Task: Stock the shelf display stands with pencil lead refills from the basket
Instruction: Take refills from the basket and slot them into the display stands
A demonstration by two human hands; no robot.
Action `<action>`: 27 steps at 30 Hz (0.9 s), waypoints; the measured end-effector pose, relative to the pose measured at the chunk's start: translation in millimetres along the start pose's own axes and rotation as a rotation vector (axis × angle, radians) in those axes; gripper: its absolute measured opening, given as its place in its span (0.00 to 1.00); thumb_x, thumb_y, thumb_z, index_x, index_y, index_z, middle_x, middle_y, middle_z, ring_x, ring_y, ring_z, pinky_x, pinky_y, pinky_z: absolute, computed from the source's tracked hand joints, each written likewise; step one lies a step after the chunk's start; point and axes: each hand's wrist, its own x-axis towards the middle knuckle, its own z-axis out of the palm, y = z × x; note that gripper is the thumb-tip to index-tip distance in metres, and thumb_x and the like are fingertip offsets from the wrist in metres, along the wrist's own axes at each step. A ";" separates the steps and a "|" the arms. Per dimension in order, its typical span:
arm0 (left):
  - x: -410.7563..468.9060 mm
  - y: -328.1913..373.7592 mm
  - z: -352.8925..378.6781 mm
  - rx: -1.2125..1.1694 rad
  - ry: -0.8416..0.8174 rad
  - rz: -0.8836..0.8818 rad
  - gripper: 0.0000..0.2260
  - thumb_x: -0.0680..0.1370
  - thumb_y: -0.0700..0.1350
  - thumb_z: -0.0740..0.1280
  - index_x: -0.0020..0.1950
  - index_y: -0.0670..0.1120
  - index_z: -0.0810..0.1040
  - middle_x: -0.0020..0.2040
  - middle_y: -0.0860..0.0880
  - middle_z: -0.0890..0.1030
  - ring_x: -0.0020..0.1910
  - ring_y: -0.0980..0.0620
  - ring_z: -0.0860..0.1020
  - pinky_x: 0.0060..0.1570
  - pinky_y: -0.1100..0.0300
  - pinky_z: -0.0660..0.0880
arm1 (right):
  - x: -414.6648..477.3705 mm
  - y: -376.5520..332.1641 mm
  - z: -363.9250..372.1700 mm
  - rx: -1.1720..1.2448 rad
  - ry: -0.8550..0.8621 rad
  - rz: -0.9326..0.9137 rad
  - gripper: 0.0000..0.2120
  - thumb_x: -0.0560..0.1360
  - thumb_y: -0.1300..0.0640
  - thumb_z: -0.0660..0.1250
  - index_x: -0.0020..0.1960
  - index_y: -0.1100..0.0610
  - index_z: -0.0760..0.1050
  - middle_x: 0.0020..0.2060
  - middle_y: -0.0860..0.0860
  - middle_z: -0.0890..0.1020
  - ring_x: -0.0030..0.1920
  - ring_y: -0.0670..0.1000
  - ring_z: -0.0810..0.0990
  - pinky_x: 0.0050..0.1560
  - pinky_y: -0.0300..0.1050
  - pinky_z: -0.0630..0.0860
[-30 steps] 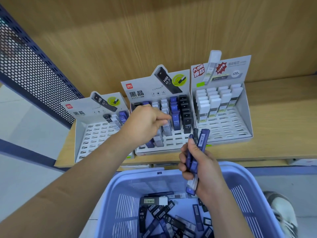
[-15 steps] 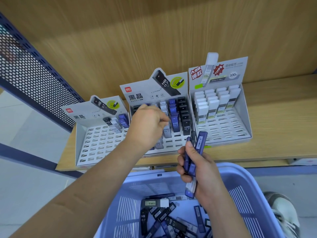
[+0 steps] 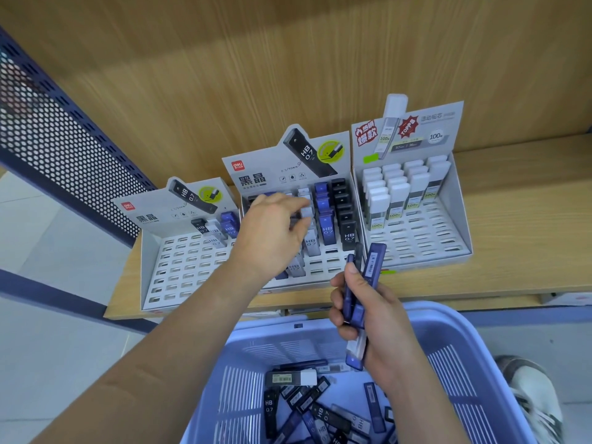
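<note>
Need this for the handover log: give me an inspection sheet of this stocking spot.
Surface: wooden shelf carries three display stands side by side.
Job's things: left stand nearly empty, few refills at its back; middle stand partly filled; right stand has white-capped refills in back rows; blue basket holds loose refills.
Clutter: nothing seen.
Hands: left hand reaches a white refill in the middle stand, grip unclear; right hand grips blue refills above the basket.
Cables: nothing seen.
Surroundings: perforated metal panel left, wood back wall, a shoe at right.
</note>
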 end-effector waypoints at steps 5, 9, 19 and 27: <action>0.0 -0.4 2.1 0.052 -0.006 0.063 0.13 0.80 0.46 0.63 0.62 0.45 0.79 0.57 0.47 0.79 0.55 0.43 0.71 0.57 0.61 0.62 | -0.4 -0.1 -0.4 -0.001 0.001 0.002 0.14 0.75 0.47 0.66 0.43 0.60 0.76 0.32 0.54 0.72 0.28 0.50 0.71 0.24 0.40 0.61; 2.8 -2.9 0.5 0.054 0.030 0.081 0.11 0.79 0.45 0.64 0.57 0.44 0.82 0.55 0.48 0.80 0.55 0.44 0.72 0.54 0.65 0.59 | 0.6 -1.0 -0.3 -0.002 0.003 0.003 0.14 0.76 0.47 0.66 0.44 0.60 0.76 0.32 0.54 0.73 0.28 0.50 0.71 0.24 0.40 0.61; 1.4 1.5 -9.4 -0.003 -0.001 0.042 0.10 0.80 0.45 0.63 0.56 0.45 0.82 0.54 0.47 0.81 0.56 0.46 0.75 0.59 0.57 0.69 | -1.9 -11.4 5.5 0.017 -0.030 -0.050 0.14 0.75 0.53 0.67 0.56 0.58 0.82 0.36 0.54 0.76 0.30 0.48 0.71 0.23 0.38 0.62; -30.3 44.6 -43.1 -0.743 -0.335 -0.210 0.08 0.74 0.48 0.70 0.50 0.47 0.84 0.36 0.58 0.83 0.36 0.66 0.77 0.37 0.72 0.72 | -11.9 -31.7 13.3 -0.034 -0.157 -0.089 0.10 0.73 0.55 0.69 0.49 0.61 0.75 0.35 0.55 0.79 0.28 0.47 0.70 0.22 0.37 0.61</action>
